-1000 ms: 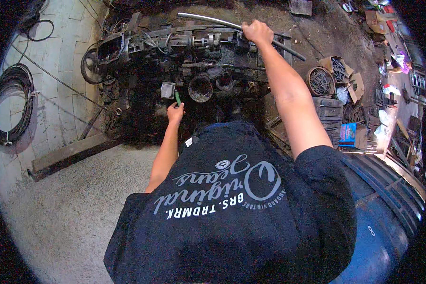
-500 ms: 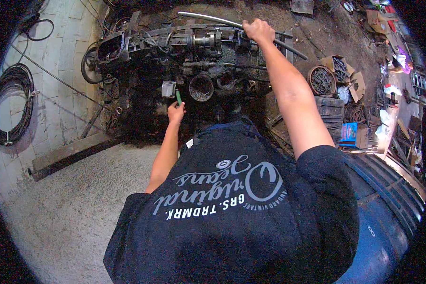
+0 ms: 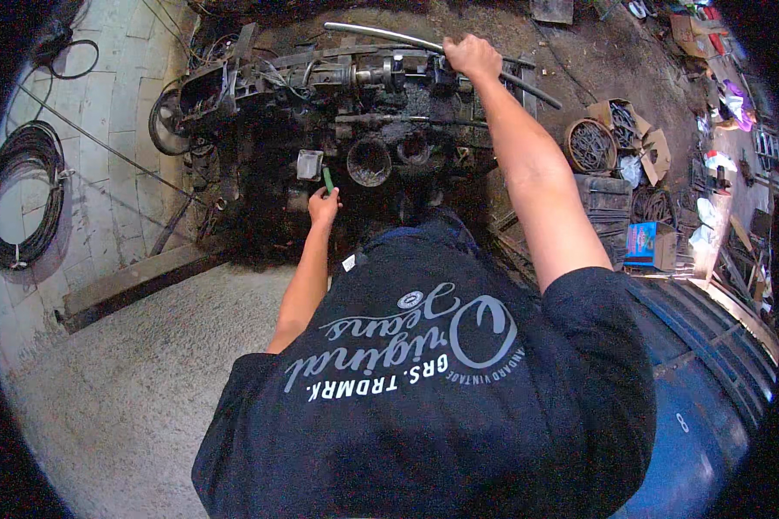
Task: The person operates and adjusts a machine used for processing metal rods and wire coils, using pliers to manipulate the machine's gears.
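Observation:
My left hand (image 3: 324, 208) is closed around the lower end of a short green handle (image 3: 327, 179) at the near side of a dark, greasy machine (image 3: 260, 130). Whether that handle is fixed to the machine cannot be seen. Just above it sits a small pale box (image 3: 309, 164), and a round funnel-like opening (image 3: 369, 162) lies to its right. Farther away, my right hand (image 3: 474, 57) grips a long grey metal rod (image 3: 381, 32) from above. The rod lies crosswise over the far side of the machine, next to a bright metal shaft (image 3: 392, 73).
A coil of black cable (image 3: 22, 195) lies on the left. Boxes and a round basket of metal pieces (image 3: 590, 145) stand at the right, near a blue carton (image 3: 640, 244). A large blue drum (image 3: 697, 406) is close to my right side. A beam (image 3: 130, 285) edges the pale floor.
My left hand and the green handle have dropped very slightly. The bright shaft on the machine looks different along its length. My right hand and the rod have hardly moved.

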Tool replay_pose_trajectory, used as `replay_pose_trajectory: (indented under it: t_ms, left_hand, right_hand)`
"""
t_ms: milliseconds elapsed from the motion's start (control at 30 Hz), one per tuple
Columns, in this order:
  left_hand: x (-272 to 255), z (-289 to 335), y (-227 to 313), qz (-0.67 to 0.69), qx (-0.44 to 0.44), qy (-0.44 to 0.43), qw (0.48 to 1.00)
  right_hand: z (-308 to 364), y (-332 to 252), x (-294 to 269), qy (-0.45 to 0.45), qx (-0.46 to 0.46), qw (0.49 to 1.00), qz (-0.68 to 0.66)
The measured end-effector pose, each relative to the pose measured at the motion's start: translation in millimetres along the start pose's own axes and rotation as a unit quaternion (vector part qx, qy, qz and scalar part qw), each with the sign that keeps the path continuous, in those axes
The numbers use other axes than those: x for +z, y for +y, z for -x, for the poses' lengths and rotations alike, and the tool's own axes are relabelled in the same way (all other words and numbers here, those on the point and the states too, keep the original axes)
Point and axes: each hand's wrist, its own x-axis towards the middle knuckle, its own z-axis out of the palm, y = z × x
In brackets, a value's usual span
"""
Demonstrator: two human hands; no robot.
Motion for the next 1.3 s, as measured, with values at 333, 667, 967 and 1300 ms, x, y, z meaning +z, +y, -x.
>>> replay_pose_trajectory:
  t_ms: [333, 667, 967, 1300]
  left_hand:
    - [3.9, -1.2, 0.7, 0.048, -0.046, -0.005, 0.998]
    - [4.0, -8.4, -12.3, 0.080, -0.063, -0.002, 0.995]
    - [6.8, -9.5, -8.9, 0.078, -0.078, 0.011, 0.994]
    - [8.2, -10.7, -6.9, 0.085, -0.098, 0.010, 0.991]
  right_hand:
    - [0.1, -3.3, 0.5, 0.004, -0.005, 1.000, 0.006]
    - [-0.5, -5.0, 2.2, 0.007, -0.008, 1.000, 0.003]
    - [-1.7, -3.8, 3.6, -0.009, -0.009, 1.000, 0.003]
    - [0.0, -3.6, -0.1, -0.007, -0.010, 1.000, 0.001]
